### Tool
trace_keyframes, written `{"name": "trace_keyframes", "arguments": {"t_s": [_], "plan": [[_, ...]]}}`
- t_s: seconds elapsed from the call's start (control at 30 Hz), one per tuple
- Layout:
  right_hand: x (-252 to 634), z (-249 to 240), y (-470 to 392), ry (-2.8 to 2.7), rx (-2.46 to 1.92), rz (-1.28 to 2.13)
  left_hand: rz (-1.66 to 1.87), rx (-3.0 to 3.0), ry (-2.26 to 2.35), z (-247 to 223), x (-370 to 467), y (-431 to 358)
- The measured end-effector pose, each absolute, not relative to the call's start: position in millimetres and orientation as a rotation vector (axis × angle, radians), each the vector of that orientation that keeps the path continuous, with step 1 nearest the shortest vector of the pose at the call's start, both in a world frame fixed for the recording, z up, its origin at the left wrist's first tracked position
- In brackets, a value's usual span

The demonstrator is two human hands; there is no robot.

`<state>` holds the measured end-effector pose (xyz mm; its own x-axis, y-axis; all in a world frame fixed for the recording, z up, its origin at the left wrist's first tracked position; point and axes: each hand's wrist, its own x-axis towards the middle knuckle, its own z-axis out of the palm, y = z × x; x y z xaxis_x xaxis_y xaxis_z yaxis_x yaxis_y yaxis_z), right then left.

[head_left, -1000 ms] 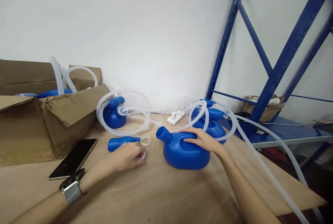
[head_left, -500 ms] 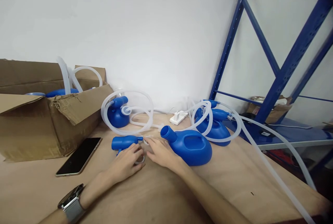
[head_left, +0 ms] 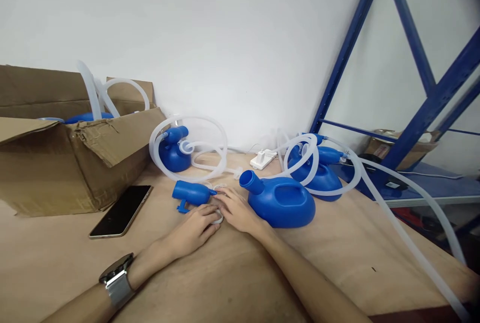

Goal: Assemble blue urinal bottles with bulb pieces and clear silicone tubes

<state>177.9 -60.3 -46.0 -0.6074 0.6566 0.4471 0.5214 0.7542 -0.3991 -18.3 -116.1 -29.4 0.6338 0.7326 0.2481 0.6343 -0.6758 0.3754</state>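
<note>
Hands and blue plasticware on a wooden table [head_left: 330, 268], located relative to the open-necked bottle [head_left: 281, 203]. At far left of the bottle, a cardboard box [head_left: 41, 163] with raised flaps holds blue parts and pale tubes. Nearer the bottle, a dark-screened phone [head_left: 121, 211] lies flat beside the box. Left of the bottle and farther back, a smaller-looking blue container [head_left: 174, 157] stands among loops of translucent hose [head_left: 225, 138]. To the bottle's left, a blue fitting [head_left: 193, 193] lies with its narrow end toward it. The left hand [head_left: 191, 230], a watch [head_left: 118, 270] at its wrist, is palm down in front of the fitting, fingers bent and thumb partly apart, at a white ring [head_left: 218, 217]; whether it grips the ring cannot be told. The right hand [head_left: 238, 210], immediately left of the bottle, is palm down with fingers extended and slightly spread, their tips by the ring and the fitting's narrow end; a grip cannot be confirmed. The bottle rests upright, its open neck slanting left. Behind it is a white power strip [head_left: 262, 159]; to its right and behind, blue containers [head_left: 322, 180] sit amid hoses. A blue metal rack [head_left: 420, 128] stands farther right.
</note>
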Motion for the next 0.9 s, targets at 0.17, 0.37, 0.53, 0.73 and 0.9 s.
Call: {"name": "trace_keyframes", "arguments": {"t_s": [0.17, 0.37, 0.53, 0.73, 0.9], "plan": [[182.6, -42.7, -59.4, -2.332, -0.91, 0.323, 0.77, 2.537, 0.941, -21.3, -20.2, -121.8], [183.5, -42.5, -58.5, -2.359, -0.957, 0.255, 1.499, 2.142, 1.42, -4.7, -46.3, -105.1], [183.6, -42.8, -59.4, -2.318, -0.982, 0.29, 1.634, 1.541, 1.693, -18.1, -73.1, -74.6], [182.2, -47.2, -58.7, -2.144, -1.018, 0.487, 1.394, 1.228, 1.41, -21.5, -66.1, -71.8], [182.8, -49.7, -58.0, -2.016, -0.958, 0.711, 1.339, 1.325, 1.381, -22.5, -54.4, -75.1]]}}
